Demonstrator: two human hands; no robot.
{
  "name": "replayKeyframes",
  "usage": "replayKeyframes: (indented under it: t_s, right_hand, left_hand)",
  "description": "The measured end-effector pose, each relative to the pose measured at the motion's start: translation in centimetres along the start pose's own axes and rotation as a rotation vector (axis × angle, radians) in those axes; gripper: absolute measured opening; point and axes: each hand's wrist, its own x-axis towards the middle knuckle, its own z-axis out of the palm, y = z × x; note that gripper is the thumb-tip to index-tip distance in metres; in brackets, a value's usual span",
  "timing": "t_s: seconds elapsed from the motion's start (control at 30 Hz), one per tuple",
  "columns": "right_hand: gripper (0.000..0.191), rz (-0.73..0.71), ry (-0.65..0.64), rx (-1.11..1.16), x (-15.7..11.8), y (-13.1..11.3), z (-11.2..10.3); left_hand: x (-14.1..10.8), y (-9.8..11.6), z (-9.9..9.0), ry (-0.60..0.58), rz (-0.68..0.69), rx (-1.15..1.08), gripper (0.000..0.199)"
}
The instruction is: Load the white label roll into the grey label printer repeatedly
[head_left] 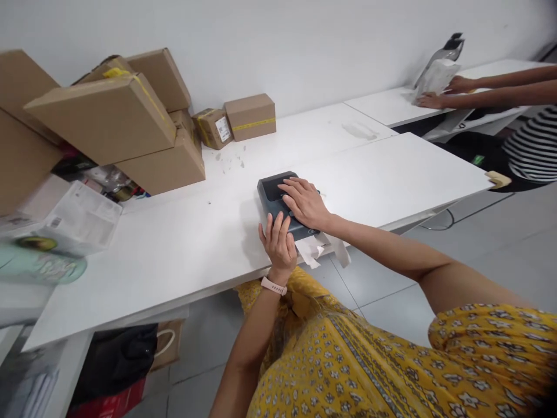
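Observation:
A dark grey, box-shaped device [275, 194], which looks like a small label printer, sits near the front edge of the white table. My right hand [307, 204] lies on its top with fingers spread, hiding much of the lid. At the device's front left corner, my left hand [279, 244] rests with fingers extended and apart, touching its edge; whether it presses there I cannot tell. Torn white paper strips [310, 254] hang at the device's front, over the table edge.
Cardboard boxes [108, 119] are piled at the left, with two smaller boxes [250, 118] by the wall. A white carton [80, 215] and a mint-green bottle [47, 264] stand at the near left. At the far right, another person's hands [435, 100] hold a wrapped package [438, 75].

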Motion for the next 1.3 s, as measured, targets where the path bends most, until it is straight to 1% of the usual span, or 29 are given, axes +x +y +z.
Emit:
replayKeyframes:
  t_s: [0.2, 0.37, 0.47, 0.7, 0.8, 0.87, 1.03, 1.1, 1.17, 1.23, 1.27, 1.3]
  right_hand:
    - [0.067, 0.152, 0.076, -0.019, 0.1, 0.0, -0.1]
    - [0.069, 0.235, 0.115, -0.016, 0.1, 0.4, 0.0]
    - [0.066, 0.250, 0.117, 0.007, 0.1, 0.7, 0.0]
    - [0.055, 0.255, 0.086, 0.159, -0.1, 2.0, 0.3]
    - [0.059, 0.257, 0.026, 0.190, -0.1, 2.3, 0.2]
    - [0.066, 0.242, -0.015, 0.204, -0.2, 2.3, 0.0]
    - [0.086, 0.108, -0.065, 0.261, -1.6, 2.0, -0.7]
    - [0.086, 0.060, -0.066, 0.286, -2.6, 1.9, -0.9]
    - [0.081, 0.049, -0.048, 0.322, -3.4, 1.9, -0.9]
    - [0.076, 0.075, -0.012, 0.366, -3.9, 1.9, -0.8]
    - [0.073, 0.088, 0.002, 0.386, -4.0, 1.9, -0.7]
    - [0.071, 0.096, 0.012, 0.405, -4.1, 1.9, -0.6]
  left_hand:
    - [0.1, -1.5, 0.5, -0.061, 0.024, -0.105, 0.058]
    - [0.2, -2.1, 0.4, -0.151, 0.019, -0.157, 0.061]
    - [0.2, -2.2, 0.2, -0.175, 0.023, -0.161, 0.059]
    - [0.1, -2.5, 0.3, -0.166, 0.041, -0.157, 0.058]
    - [0.0, -2.3, 0.4, -0.128, 0.057, -0.143, 0.058]
    - [0.0, -2.1, 0.3, -0.098, 0.076, -0.124, 0.059]
    - [0.3, -1.5, 0.2, -0.048, 0.105, -0.089, 0.061]
    - [0.6, -1.0, 0.0, -0.044, 0.098, -0.090, 0.063]
    - [0.7, -0.2, -0.4, -0.041, 0.080, -0.105, 0.063]
    - [0.1, 0.9, -1.0, -0.005, 0.006, -0.149, 0.059]
    - [-0.4, 1.5, -1.4, 0.051, -0.074, -0.181, 0.055]
    - [-1.1, 2.2, -1.9, 0.121, -0.188, -0.220, 0.051]
